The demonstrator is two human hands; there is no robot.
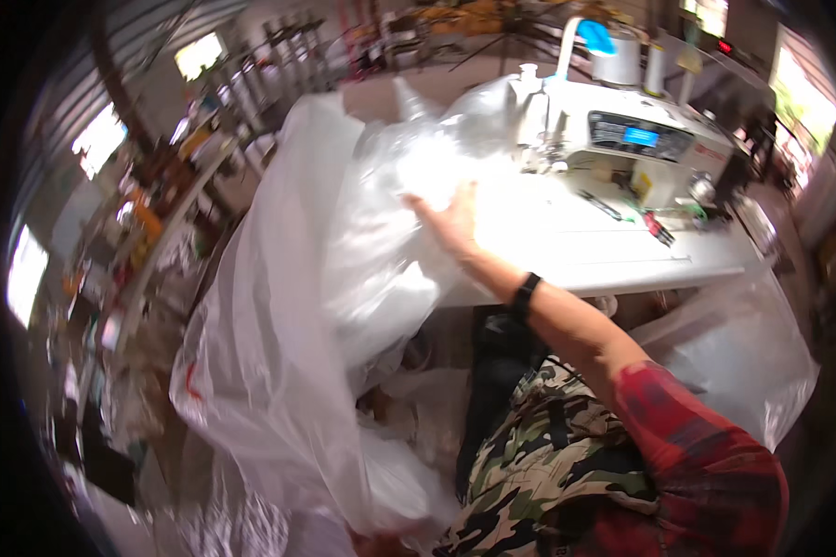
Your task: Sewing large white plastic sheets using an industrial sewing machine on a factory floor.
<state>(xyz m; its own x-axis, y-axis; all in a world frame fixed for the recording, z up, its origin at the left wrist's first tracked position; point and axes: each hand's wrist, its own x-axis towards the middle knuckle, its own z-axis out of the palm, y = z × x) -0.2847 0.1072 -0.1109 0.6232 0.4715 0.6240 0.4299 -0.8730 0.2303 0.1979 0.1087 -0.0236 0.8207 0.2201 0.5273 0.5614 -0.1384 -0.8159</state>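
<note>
My right hand (450,223) reaches across to a shiny clear plastic sheet or bag (381,223), thumb and fingers apart, lying against its right side. Bright glare hides part of the fingertips. A large milky-white plastic sheet (269,306) hangs beside the clear plastic, draping from the table's left end down toward my lap. At the bottom edge, a dark, blurred bit of my left hand (379,542) shows by the lower end of the white sheet; its fingers are hidden. The white sewing machine (622,139) stands to the right of the clear plastic.
Thread snips (604,206) and a small red-and-black tool (658,228) lie on the white sewing table (567,246). A thread cone (617,60) stands behind the machine. More clear plastic (738,343) hangs below the table's right end. Cluttered shelving (163,246) runs along the left.
</note>
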